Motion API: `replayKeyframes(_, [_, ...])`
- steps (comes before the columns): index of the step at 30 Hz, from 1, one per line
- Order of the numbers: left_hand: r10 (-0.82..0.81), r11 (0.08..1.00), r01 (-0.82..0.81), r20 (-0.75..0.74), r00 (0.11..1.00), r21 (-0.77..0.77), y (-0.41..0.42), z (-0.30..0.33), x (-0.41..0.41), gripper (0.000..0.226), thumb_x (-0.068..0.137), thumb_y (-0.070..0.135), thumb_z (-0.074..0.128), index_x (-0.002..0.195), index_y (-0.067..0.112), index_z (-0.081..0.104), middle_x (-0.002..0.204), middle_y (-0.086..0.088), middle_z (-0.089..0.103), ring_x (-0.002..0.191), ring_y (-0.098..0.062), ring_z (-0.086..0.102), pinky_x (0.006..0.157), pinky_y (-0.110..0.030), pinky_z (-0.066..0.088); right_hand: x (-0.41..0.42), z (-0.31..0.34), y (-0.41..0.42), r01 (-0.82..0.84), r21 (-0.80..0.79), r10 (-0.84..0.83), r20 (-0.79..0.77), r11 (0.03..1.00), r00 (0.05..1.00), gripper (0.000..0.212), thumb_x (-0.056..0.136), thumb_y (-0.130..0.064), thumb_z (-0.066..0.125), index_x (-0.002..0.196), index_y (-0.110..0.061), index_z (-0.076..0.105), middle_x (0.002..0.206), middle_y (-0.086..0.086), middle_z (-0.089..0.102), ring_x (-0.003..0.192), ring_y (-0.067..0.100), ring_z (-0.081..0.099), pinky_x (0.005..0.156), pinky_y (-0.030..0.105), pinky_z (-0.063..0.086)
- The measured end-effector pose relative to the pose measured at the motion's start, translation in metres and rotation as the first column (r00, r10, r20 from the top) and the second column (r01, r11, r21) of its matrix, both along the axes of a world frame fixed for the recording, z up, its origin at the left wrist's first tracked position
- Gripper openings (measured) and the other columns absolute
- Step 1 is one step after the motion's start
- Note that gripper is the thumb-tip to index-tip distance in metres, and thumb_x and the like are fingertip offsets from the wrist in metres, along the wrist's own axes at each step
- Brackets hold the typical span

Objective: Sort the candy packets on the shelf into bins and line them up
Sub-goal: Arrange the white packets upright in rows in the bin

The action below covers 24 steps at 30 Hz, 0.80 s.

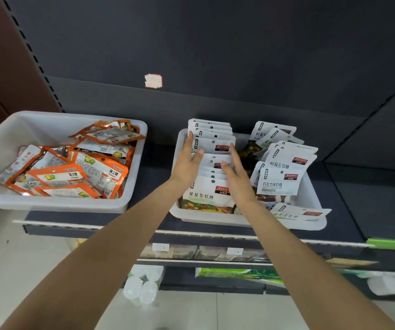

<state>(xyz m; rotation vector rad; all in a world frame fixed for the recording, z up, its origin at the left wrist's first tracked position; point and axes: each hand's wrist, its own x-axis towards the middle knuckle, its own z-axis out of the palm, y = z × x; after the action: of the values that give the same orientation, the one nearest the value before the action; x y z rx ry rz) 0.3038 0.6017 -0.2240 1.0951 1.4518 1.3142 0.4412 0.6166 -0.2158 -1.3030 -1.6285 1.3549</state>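
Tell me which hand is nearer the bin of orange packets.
Left. The left hand presses the white packet row's left side, the side facing the orange-packet bin; the right hand is on the row's far side.

A shop is shown: dark metal shelving [215, 91] with slotted uprights, price tags [160, 247] clipped to the shelf edge, packaged goods stocked on lower shelves, and white bins [56, 206] filled with branded candy packets [278, 184].
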Motion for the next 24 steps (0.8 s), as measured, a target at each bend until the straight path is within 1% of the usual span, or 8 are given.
replayKeyframes(3, [0.008,1.0,-0.015,-0.341,0.94,-0.019,-0.002,0.007,-0.003,0.057,0.102,0.023,0.039,0.152,0.024,0.012,0.159,-0.002,0.014,0.144,-0.018,0.022,0.114,-0.03,0.024,-0.001,0.005,0.005,0.008,0.024,-0.01,0.068,1.0,0.998,0.052,0.102,-0.023,0.038,0.149,-0.034,0.019,0.152,-0.008,0.03,0.132,0.006,0.034,0.097,0.014,0.03])
replayKeyframes(6, [0.002,0.998,0.048,-0.779,0.628,0.042,-0.009,0.016,-0.007,0.05,0.102,0.032,0.036,0.15,0.025,0.024,0.159,-0.002,0.016,0.146,-0.02,0.015,0.115,-0.035,0.022,-0.002,0.01,0.007,0.004,0.074,-0.015,0.149,0.997,0.989,0.051,0.102,-0.025,0.038,0.15,-0.028,0.021,0.155,-0.006,0.025,0.141,0.012,0.024,0.107,0.023,0.022])
replayKeyframes(8, [-0.001,0.995,0.089,-0.9,0.436,0.042,-0.012,0.023,-0.002,0.047,0.101,0.036,0.034,0.147,0.024,0.032,0.156,-0.002,0.024,0.145,-0.02,0.017,0.118,-0.036,0.014,0.0,0.013,0.004,0.0,0.123,-0.024,0.193,0.992,0.981,0.05,0.101,-0.026,0.038,0.149,-0.024,0.023,0.155,-0.002,0.025,0.142,0.014,0.023,0.111,0.026,0.02])
replayKeyframes(9, [-0.006,0.994,0.1,-0.919,0.394,0.036,-0.013,0.026,0.002,0.046,0.101,0.037,0.034,0.145,0.024,0.035,0.155,-0.002,0.028,0.145,-0.02,0.018,0.118,-0.036,0.013,0.003,0.016,0.003,-0.004,0.162,-0.032,0.221,0.987,0.975,0.05,0.101,-0.026,0.038,0.149,-0.022,0.024,0.155,-0.001,0.026,0.142,0.015,0.024,0.111,0.026,0.02])
replayKeyframes(12, [0.005,0.99,0.125,-0.893,0.45,0.069,-0.01,0.04,0.021,0.041,0.1,0.032,0.04,0.14,0.024,0.044,0.15,-0.001,0.037,0.14,-0.02,0.028,0.114,-0.036,0.024,0.023,0.03,0.007,0.008,0.268,-0.085,0.277,0.963,0.957,0.047,0.101,-0.025,0.041,0.146,-0.02,0.032,0.151,0.001,0.033,0.139,0.016,0.03,0.11,0.026,0.022])
replayKeyframes(18, [-0.05,0.977,0.184,-0.731,0.681,0.105,0.023,0.062,0.069,0.038,0.097,0.015,0.045,0.134,0.016,0.052,0.134,-0.008,0.051,0.122,-0.025,0.048,0.099,-0.038,0.043,0.099,0.063,0.041,0.078,0.389,-0.194,0.268,0.918,0.944,0.041,0.096,-0.011,0.048,0.137,-0.017,0.048,0.14,0.004,0.045,0.13,0.016,0.041,0.104,0.023,0.032])
replayKeyframes(21, [-0.097,0.979,0.196,-0.732,0.674,0.051,0.05,0.058,0.093,0.041,0.095,0.014,0.048,0.136,0.014,0.048,0.136,-0.01,0.048,0.121,-0.027,0.049,0.099,-0.037,0.043,0.14,0.064,0.069,0.088,0.397,-0.233,0.335,0.914,0.913,0.047,0.092,-0.005,0.051,0.138,-0.015,0.046,0.137,0.01,0.045,0.126,0.022,0.045,0.093,0.015,0.03])
replayKeyframes(24, [-0.233,0.961,0.262,-0.755,0.612,-0.084,0.077,0.053,0.119,0.055,0.096,0.021,0.05,0.147,0.02,0.03,0.153,-0.005,0.028,0.137,-0.023,0.032,0.11,-0.032,0.031,0.165,0.056,0.099,0.017,0.272,-0.133,0.414,0.962,0.9,0.062,0.09,-0.008,0.058,0.146,-0.016,0.032,0.148,0.01,0.033,0.134,0.024,0.036,0.102,0.02,0.028])
